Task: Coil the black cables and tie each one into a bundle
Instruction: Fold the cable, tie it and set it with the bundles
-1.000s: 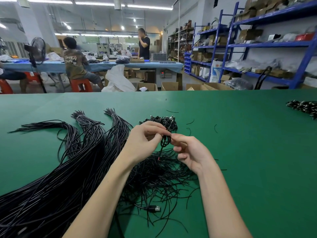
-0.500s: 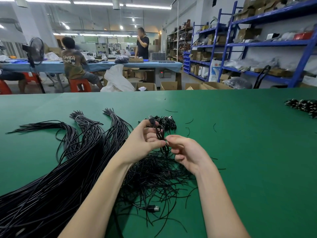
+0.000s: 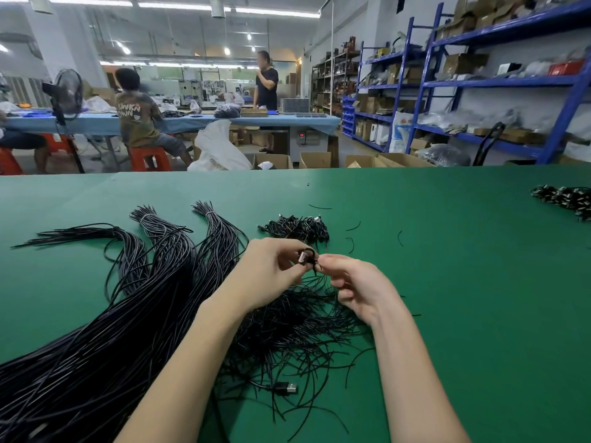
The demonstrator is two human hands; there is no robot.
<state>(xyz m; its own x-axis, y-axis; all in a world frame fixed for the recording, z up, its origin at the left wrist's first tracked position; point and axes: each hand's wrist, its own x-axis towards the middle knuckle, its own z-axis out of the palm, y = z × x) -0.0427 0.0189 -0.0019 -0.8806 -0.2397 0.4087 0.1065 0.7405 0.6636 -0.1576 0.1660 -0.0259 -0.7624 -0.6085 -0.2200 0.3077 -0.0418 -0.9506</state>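
Between both hands [image 3: 271,273], coiled cable [image 3: 307,259] upright

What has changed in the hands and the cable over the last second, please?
The left hand and right hand keep pinching the small coiled cable, now turned so its metal plug shows. The loose cables and finished bundles have not moved.

- small coiled black cable [image 3: 307,258] with a metal plug showing, pinched up off the green table between both hands
- long loose black cables [image 3: 105,321] fanned across the left side, two sheaves banded near their far ends
- heap of finished bundles [image 3: 295,227] just beyond the hands
- more finished bundles [image 3: 564,199] far right
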